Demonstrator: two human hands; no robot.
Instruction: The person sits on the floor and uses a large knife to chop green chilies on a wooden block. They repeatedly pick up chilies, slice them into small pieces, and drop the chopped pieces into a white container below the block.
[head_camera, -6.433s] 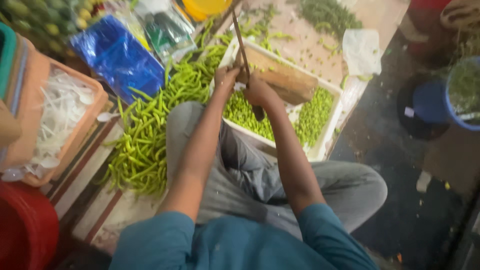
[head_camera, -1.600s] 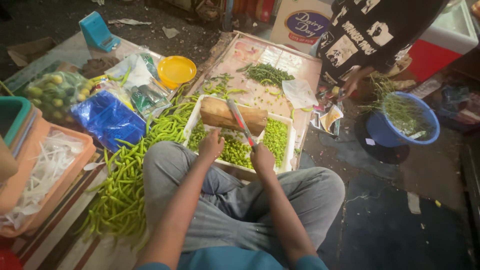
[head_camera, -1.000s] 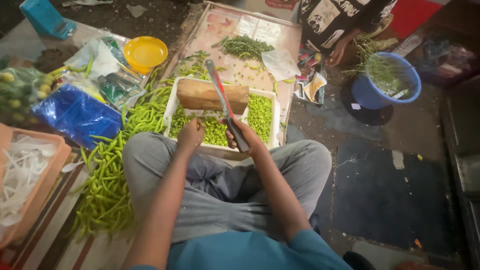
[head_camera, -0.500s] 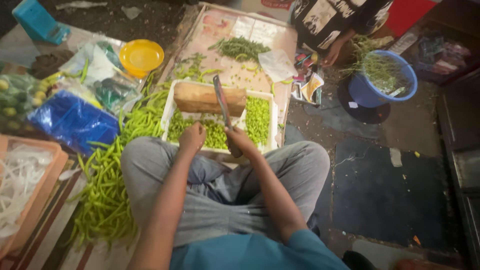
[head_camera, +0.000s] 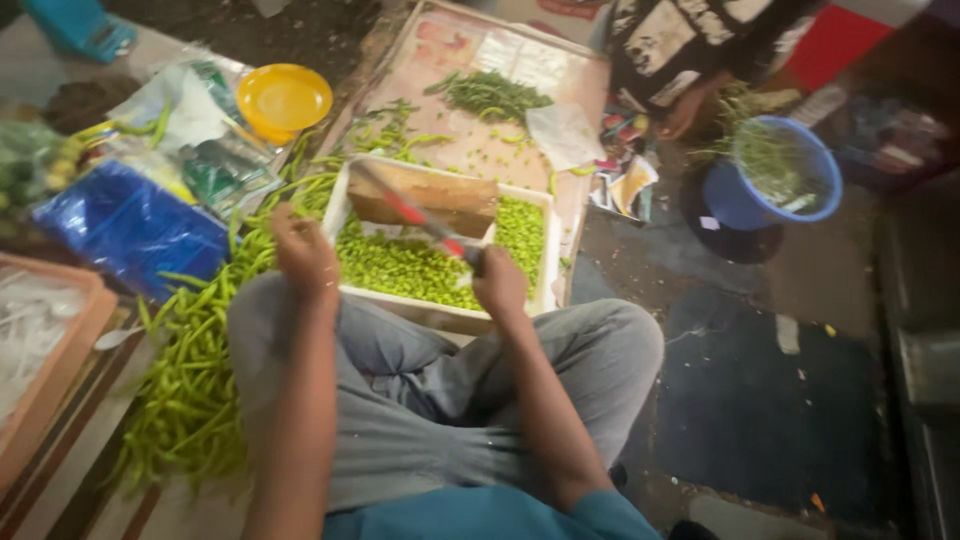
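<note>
Gripping the red-handled knife (head_camera: 415, 215) over the white tray (head_camera: 545, 250) of chopped beans (head_camera: 400, 268), the right hand (head_camera: 498, 283) could nick the loosely curled, apparently empty left hand (head_camera: 303, 250) reaching near left.

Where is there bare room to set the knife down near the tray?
Bare patch: the board beyond the white tray, between the bean pile and yellow bowl. Crowded: left of the tray, green chillies and bags.

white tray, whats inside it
The white tray holds chopped green pieces and a wooden block; what lies under them is covered.
</note>
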